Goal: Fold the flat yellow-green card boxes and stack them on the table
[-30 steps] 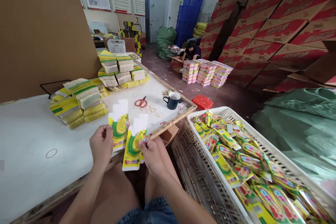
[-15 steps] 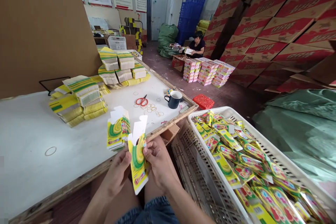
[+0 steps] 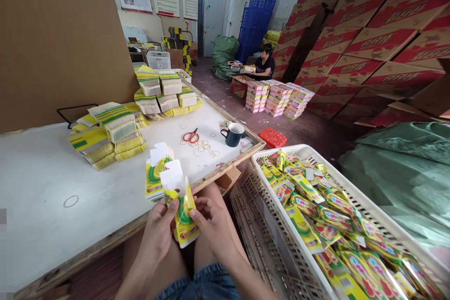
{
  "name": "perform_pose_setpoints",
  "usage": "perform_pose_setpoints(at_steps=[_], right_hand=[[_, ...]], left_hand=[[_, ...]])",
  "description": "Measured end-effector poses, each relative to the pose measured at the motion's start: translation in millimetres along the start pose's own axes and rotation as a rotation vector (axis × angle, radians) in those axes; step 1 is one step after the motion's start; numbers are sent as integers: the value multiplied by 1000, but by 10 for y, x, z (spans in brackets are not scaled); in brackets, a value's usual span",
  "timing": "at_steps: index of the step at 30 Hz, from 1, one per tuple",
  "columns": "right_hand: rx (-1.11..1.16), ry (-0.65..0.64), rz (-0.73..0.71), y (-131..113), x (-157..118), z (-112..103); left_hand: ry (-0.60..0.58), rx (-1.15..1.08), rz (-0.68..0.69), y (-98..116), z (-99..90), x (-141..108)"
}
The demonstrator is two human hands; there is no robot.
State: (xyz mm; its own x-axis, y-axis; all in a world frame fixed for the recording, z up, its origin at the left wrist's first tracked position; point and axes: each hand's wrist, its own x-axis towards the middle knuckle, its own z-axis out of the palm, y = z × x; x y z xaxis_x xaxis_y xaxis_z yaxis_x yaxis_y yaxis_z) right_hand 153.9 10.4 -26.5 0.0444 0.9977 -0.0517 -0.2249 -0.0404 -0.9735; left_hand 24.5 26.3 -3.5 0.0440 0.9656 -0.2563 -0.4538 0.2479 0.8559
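A yellow and green printed carton (image 3: 186, 232), its white end flaps sticking up, is held above my lap between both hands. My left hand (image 3: 160, 225) grips its left side, with the thumb on the front panel. On the right side, my right hand (image 3: 213, 222) pinches the carton's edge between thumb and fingers. The carton is partly opened out and tilted, with its upper end open. Just behind it, at the table's edge, lies a small pile of flat cartons (image 3: 153, 180) of the same print.
On the white table (image 3: 38, 225) are bundled carton stacks (image 3: 116, 124), red-handled scissors (image 3: 191, 137), rubber bands (image 3: 202, 145) and a dark mug (image 3: 233, 135). At my right stands a white crate (image 3: 258, 168) full of cartons. Another person (image 3: 264, 63) sits beyond pink boxes (image 3: 274, 98).
My left hand has moved up onto the carton's left side, its thumb now on the front. The carton has been squeezed wider open, and its flaps have shifted left and down.
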Motion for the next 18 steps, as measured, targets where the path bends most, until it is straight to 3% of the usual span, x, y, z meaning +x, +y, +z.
perform_pose_setpoints(at_steps=[10,13,18], right_hand=[[-167,99,-96,-50,-6,-104],[-171,37,-189,-153,-19,-163],[-190,-75,-358,-307,-23,-275]], left_hand=[[62,189,150,-96,35,-21],[-6,275,192,-76,36,-80],[-149,325,108,5,20,-175]])
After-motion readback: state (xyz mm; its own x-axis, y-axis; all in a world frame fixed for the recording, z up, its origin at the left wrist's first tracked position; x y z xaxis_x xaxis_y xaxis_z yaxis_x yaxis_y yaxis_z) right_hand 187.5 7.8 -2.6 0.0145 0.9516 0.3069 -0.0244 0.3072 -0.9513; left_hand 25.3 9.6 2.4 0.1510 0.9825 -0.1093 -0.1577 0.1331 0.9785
